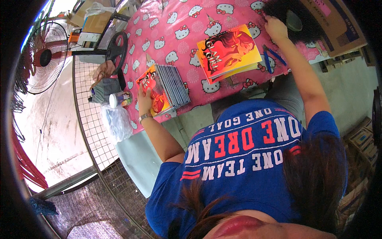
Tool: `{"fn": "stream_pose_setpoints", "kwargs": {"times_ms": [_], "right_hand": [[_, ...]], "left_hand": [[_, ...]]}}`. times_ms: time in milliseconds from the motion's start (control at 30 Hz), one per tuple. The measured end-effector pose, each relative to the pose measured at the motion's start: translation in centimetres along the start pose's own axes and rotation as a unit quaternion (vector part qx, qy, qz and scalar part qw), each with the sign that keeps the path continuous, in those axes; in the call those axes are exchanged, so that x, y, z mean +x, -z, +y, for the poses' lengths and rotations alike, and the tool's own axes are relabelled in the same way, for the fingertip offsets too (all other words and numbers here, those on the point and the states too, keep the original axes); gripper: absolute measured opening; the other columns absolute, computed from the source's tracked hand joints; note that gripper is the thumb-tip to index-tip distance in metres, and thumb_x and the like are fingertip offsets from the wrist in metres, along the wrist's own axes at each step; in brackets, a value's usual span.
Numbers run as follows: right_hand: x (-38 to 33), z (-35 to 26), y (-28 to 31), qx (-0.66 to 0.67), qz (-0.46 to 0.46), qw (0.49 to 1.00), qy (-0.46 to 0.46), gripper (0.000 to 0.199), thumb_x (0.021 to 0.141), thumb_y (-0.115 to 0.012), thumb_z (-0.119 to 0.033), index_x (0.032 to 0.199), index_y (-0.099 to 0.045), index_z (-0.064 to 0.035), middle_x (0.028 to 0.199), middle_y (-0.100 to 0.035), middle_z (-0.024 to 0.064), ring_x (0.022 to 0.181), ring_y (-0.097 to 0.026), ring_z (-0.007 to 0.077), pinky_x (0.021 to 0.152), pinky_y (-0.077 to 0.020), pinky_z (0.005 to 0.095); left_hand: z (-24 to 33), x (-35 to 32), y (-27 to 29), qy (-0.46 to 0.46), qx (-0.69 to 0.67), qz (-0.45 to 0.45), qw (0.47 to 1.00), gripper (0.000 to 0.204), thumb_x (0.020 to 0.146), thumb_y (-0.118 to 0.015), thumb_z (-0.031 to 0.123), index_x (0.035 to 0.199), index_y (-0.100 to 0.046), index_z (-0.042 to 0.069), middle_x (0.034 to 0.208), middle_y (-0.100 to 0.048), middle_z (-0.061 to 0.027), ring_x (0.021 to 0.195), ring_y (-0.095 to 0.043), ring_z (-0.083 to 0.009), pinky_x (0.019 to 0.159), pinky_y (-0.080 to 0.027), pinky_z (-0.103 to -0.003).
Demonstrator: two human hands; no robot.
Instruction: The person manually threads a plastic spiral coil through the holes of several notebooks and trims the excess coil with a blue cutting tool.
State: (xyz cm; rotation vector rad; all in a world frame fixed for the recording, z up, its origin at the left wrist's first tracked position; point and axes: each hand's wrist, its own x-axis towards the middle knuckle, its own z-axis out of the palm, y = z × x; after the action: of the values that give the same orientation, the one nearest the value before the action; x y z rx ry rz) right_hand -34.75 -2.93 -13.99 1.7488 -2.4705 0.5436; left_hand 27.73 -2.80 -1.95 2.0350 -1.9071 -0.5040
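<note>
A stack of spiral-bound notebooks (162, 89) with red, orange and yellow covers sits on the table (183, 34), which wears a pink patterned cloth; the coiled edges face right. The left hand (145, 100) is at the near-left edge of the stack, its fingers laid on the top cover; whether it grips or merely rests there I cannot tell. Well to the right of the stack and farther out, the right hand (276, 29) reaches to the edge of a dark, bristly-looking heap (274, 8); its fingertips are too small to tell whether they pinch anything. Just right of the stack, apart from it, lies a pile of loose matching covers (230, 51), and farther right of the stack are blue-handled pliers (270, 59). Left of the stack stands a white-lidded jar (114, 101), near a clear plastic bag (117, 122)
</note>
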Motion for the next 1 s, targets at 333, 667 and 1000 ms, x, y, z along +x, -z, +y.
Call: {"fn": "stream_pose_setpoints", "kwargs": {"times_ms": [333,667,1000], "right_hand": [[2.0,0.6,5.5,0.469,-0.009,0.882,-0.042,0.038,0.094,-0.052,-0.03,0.122,-0.063,-0.0074,0.095,-0.069,0.0101,0.073,-0.062,0.0144,0.065,-0.0507,0.032],[-2.2,-1.5,10.4,0.507,-0.035,0.855,-0.099,0.028,0.098,-0.053,-0.032,0.107,-0.066,-0.0086,0.072,-0.05,-0.0043,0.057,-0.042,0.0039,0.049,-0.0343,0.0211],[-10.7,-6.5,13.0,0.539,0.038,0.841,-0.015,0.05,0.097,-0.049,-0.025,0.143,-0.04,-0.0057,0.134,-0.049,0.0128,0.105,-0.05,0.0172,0.084,-0.0414,0.0282]], "left_hand": [[19.6,2.5,-5.6,-0.233,-0.134,0.061,0.961,0.035,0.089,-0.061,0.015,0.122,-0.058,0.004,0.128,-0.056,-0.0213,0.117,-0.053,-0.0359,0.102,-0.041,-0.041],[29.4,4.2,-19.5,-0.272,-0.053,-0.113,0.954,0.025,0.086,-0.064,0.013,0.109,-0.063,0.002,0.106,-0.065,-0.0225,0.099,-0.061,-0.0392,0.085,-0.048,-0.045],[30.7,-0.8,-10.6,-0.461,-0.036,0.122,0.878,0.024,0.084,-0.064,0.012,0.107,-0.06,0.007,0.094,-0.062,-0.0114,0.09,-0.055,-0.0298,0.085,-0.038,-0.043]]}}
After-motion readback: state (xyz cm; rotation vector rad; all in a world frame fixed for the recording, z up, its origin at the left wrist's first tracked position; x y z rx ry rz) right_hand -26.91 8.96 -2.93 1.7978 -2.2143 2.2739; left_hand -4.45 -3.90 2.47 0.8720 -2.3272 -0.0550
